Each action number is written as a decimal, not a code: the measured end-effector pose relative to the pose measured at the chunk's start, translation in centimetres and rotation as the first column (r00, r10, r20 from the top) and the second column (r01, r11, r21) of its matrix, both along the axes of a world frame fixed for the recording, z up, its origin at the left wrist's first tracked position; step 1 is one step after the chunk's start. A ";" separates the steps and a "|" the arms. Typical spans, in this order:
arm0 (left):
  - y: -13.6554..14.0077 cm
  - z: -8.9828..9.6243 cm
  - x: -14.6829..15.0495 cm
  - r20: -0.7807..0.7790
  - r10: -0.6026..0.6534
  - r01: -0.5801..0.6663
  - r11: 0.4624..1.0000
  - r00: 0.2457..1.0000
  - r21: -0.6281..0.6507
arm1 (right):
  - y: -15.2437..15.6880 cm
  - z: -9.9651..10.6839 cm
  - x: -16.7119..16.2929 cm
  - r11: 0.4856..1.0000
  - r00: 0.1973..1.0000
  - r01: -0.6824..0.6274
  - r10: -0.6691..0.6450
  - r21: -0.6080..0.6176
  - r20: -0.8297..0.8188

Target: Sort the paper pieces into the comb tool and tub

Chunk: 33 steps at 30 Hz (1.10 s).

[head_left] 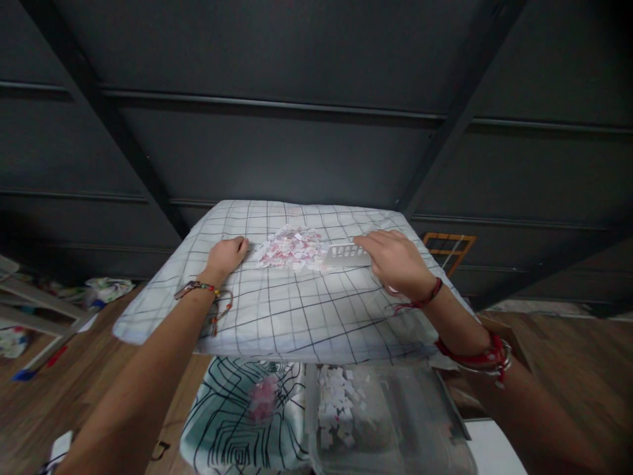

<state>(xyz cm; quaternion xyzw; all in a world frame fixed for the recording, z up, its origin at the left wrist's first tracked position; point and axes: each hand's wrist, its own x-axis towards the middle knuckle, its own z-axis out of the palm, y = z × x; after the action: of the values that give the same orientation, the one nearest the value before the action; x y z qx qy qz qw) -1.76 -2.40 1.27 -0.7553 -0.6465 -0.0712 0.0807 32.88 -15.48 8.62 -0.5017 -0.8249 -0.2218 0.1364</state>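
On the white checked cloth (306,310) lies a loose heap of small white and pink paper scraps (293,247). To the left of it, my left hand (227,257) rests on the cloth with its fingers curled closed; whatever they may hold is hidden. My right hand (395,259) grips a flat white plastic piece with slots (345,254). The piece's far end touches the right side of the heap.
Below the table's near edge are a clear plastic bin (395,422) with white scraps (337,396) and a teal patterned cloth (232,422) bearing a pink patch. A dark panelled wall (277,152) stands behind the table. An orange frame (450,251) leans at right.
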 end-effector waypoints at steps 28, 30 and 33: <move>-0.1 0.2 0.3 -0.005 0.024 -0.024 1.000 1.000 -0.020 | 0.0 0.0 0.0 0.998 1.000 0.006 -0.004 0.067 -0.028; -0.1 0.1 0.2 -0.001 0.029 -0.029 0.999 1.000 -0.021 | 0.3 -0.1 -0.4 0.999 1.000 -0.001 0.001 0.048 -0.001; 0.0 0.1 0.2 0.009 0.030 -0.030 0.999 1.000 -0.023 | 0.3 0.0 -0.4 0.999 0.999 -0.013 0.012 0.029 0.034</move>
<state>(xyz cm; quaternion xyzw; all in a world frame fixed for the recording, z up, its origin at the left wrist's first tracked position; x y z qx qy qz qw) -1.58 -2.40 1.33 -0.7461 -0.6588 -0.0659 0.0700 32.48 -15.23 8.67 -0.4908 -0.8267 -0.2416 0.1313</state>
